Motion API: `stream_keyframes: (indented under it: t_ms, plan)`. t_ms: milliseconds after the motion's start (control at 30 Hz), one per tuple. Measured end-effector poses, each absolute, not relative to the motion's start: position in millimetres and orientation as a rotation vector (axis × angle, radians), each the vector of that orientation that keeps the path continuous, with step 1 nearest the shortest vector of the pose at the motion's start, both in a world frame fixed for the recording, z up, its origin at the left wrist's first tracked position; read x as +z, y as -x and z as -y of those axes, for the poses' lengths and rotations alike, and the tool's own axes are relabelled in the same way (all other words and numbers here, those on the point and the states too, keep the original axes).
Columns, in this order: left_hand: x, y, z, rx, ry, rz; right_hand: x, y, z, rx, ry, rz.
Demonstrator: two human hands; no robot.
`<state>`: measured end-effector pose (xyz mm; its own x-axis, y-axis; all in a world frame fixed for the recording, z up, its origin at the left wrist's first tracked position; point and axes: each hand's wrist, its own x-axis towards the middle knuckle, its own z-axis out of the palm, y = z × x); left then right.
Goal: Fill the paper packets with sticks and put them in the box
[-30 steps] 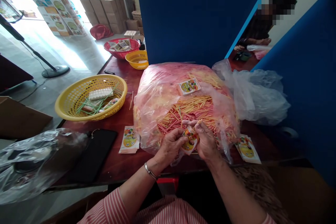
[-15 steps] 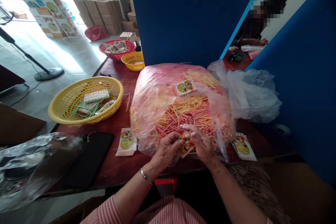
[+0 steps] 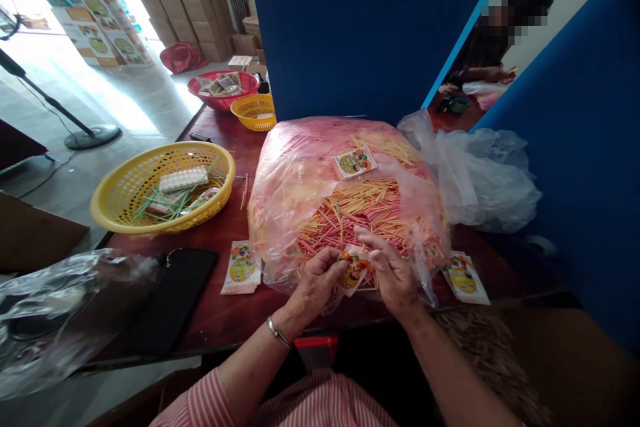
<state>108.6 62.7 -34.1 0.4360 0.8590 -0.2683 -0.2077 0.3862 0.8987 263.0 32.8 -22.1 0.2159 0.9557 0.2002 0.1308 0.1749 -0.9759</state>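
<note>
My left hand pinches the left edge of a small printed packet in front of the big bag. Just right of the packet is my right hand, its fingers apart and its fingertips close to the packet's right side. Behind both hands lies a large clear plastic bag, torn open over many pink and yellow sticks. A packet stack rests on top of the bag. Other printed packets lie left of the bag and right of it.
A yellow basket with green sticks and packs stands at the left, near a black pouch and clear plastic. Red and small yellow baskets stand farther back. A person shows beyond the blue partition.
My right hand has moved slightly right, away from the packet, and its fingers have spread. My left hand still holds the packet, which now shows more of its face.
</note>
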Motion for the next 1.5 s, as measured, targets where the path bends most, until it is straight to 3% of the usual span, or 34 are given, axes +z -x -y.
stream_keyframes:
  t_ms: [200, 433, 600, 867, 1133, 1333, 1500]
  plan:
    - [-33.8, -98.0, -61.2, 0.795, -0.958, -0.879, -30.5, -326.5, -55.8, -0.006, 1.920, 1.782]
    - [-31.0, -104.9, -55.2, 0.767, -1.117, -0.905, -29.3, -332.5, -70.0, -0.372, 2.198, 2.205]
    - [-25.6, -109.0, -57.7, 0.771, -1.045, -0.935, -28.6, -342.7, -73.4, -0.185, 2.017, 1.975]
    - [-47.1, -122.4, -57.0, 0.763, -0.970, -0.887, -10.4, -303.5, -64.4, 0.593, 1.375, 0.949]
    - [-42.5, -120.0, -57.8, 0.784, -0.969, -0.918, -2.0, -294.3, -50.2, 0.434, 1.546, 1.154]
    - [-34.8, -119.1, -59.1, 0.788, -0.939, -0.844, -1.5, -280.9, -49.3, 0.813, 1.366, 1.406]
    - [-28.0, -115.8, -59.8, 0.788, -0.884, -0.846, 3.2, -295.7, -55.4, 0.414, 1.515, 1.260]
